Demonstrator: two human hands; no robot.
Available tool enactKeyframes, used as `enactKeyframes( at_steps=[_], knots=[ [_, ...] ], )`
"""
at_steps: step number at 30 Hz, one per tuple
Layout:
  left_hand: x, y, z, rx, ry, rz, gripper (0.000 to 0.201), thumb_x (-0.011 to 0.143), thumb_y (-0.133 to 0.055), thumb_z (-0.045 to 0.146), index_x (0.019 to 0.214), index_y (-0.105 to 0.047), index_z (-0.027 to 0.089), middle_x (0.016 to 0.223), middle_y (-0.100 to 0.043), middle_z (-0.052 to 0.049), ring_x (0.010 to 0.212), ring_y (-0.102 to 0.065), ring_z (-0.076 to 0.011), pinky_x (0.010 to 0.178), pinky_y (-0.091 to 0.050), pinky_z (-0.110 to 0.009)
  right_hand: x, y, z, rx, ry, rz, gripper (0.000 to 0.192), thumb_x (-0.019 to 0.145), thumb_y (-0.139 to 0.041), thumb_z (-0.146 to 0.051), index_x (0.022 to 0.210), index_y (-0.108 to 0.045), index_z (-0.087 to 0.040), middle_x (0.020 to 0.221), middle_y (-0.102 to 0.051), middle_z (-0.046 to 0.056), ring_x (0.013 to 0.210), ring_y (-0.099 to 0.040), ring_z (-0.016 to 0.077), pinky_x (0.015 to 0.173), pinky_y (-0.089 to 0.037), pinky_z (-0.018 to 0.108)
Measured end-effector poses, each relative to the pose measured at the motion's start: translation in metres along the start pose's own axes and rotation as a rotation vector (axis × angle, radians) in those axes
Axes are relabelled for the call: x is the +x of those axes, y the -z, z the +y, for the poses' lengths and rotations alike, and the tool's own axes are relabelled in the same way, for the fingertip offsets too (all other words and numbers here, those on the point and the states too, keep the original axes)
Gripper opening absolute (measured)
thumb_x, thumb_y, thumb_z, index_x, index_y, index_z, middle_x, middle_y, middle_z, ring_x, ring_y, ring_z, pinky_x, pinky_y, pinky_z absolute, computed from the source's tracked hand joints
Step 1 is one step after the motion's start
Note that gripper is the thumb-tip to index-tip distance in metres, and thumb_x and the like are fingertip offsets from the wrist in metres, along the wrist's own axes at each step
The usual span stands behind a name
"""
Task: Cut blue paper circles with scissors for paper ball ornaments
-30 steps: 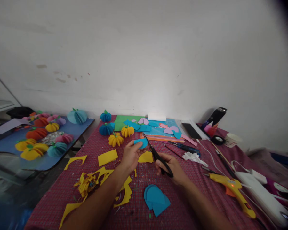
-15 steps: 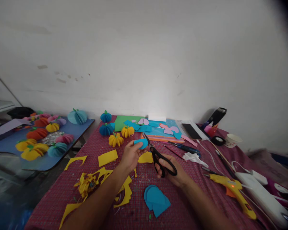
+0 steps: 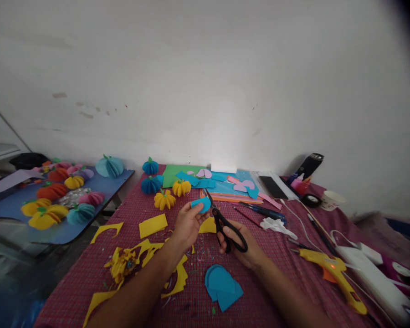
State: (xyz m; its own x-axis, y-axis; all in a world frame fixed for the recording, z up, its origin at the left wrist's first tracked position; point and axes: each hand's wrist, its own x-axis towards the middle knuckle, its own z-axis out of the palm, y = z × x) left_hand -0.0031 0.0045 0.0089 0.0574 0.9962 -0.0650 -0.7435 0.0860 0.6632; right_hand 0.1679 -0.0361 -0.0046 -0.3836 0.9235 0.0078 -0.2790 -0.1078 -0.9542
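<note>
Both forearms reach forward over the red checked tablecloth (image 3: 89, 282): the left hand (image 3: 187, 223) is raised with its fingers pinched around a small blue paper piece (image 3: 201, 204), and the right hand (image 3: 241, 243) is closed through the handles of black scissors (image 3: 223, 223), blades pointing up and away. The scissor tips sit against the right edge of the blue piece, just beside the left fingertips. A stack of blue cut shapes (image 3: 222, 287) lies below the hands, yellow scraps (image 3: 152, 225) lie to the left, paper pumpkins (image 3: 164, 199) stand beyond, and a yellow glue gun (image 3: 331, 271) rests to the right.
</note>
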Motion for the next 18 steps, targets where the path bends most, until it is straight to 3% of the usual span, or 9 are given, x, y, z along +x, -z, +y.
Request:
enactKeyframes(
  at_steps=[18],
  knots=[
    [0.0001, 0.0000, 0.0015, 0.018, -0.017, -0.002, 0.023, 0.069, -0.078, 0.023, 0.084, -0.061, 0.016, 0.084, -0.070, -0.003, 0.079, -0.067, -0.0168, 0.080, -0.053, -0.034, -0.0011, 0.0008, -0.0033, -0.120, 0.032, 0.008, 0.026, 0.087, -0.062, -0.040, 0.088, -0.058, -0.015, 0.069, -0.055, 0.000, 0.052, -0.050, 0.0099, 0.049, -0.047, 0.024]
  ],
)
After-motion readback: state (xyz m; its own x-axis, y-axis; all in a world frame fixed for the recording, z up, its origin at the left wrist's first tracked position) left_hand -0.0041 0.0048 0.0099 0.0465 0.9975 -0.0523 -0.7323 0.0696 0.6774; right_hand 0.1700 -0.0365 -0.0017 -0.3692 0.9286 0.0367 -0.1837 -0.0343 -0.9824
